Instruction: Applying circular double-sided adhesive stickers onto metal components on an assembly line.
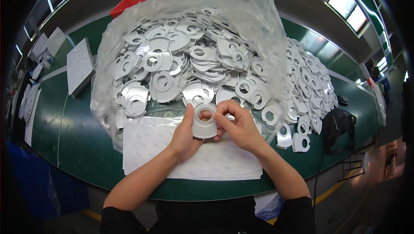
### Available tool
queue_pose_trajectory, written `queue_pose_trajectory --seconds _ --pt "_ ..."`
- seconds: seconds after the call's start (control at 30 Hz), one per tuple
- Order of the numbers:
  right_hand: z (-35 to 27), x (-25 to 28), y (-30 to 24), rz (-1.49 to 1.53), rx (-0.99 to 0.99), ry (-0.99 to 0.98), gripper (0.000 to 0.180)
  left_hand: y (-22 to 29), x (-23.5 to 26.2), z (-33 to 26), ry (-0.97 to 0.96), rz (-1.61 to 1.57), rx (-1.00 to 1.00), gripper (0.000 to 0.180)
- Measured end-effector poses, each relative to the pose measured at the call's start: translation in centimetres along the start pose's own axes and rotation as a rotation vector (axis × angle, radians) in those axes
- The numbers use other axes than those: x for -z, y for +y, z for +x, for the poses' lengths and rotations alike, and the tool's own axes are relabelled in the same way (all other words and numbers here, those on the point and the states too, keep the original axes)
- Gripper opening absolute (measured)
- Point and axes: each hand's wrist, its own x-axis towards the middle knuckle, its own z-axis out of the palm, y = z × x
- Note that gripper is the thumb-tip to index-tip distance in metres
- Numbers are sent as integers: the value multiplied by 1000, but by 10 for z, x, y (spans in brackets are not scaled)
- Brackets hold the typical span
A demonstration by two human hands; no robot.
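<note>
In front of me my left hand (pixel 183 137) grips a white plastic part (pixel 204 129), a rounded plate with a ring around a large hole. The thumb lies along its left edge and fingers show behind it, one through the hole. My right hand (pixel 239 127) pinches thumb and index finger together at the ring's right rim; any small thing between them is too small to make out. Its other fingers curl by the part's lower right edge. Below both hands lie white sheets (pixel 168 165). Just beyond is a heap of similar white parts (pixel 161 81) in an opened clear plastic bag (pixel 254 5).
A second heap of white parts (pixel 308 79) spreads on the green table (pixel 47 117) at the right, with a few loose ones (pixel 301 142) nearer me. Beside them sits a black bag (pixel 339 126). A white box (pixel 79 68) stands left; a red bin (pixel 129 4) shows behind the plastic.
</note>
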Motion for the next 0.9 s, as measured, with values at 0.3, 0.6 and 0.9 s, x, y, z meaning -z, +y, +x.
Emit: queue_pose_trajectory --seconds 0.3,0.6,0.9 --pt "-1 -4 2 -65 59 58 9 2 -5 0 13 -25 -7 67" --pt "-1 -3 4 -521 328 167 9 0 0 0 4 -49 -14 69" --pt "-2 -10 -6 -7 66 222 18 2 -3 -2 -14 -63 -18 68"
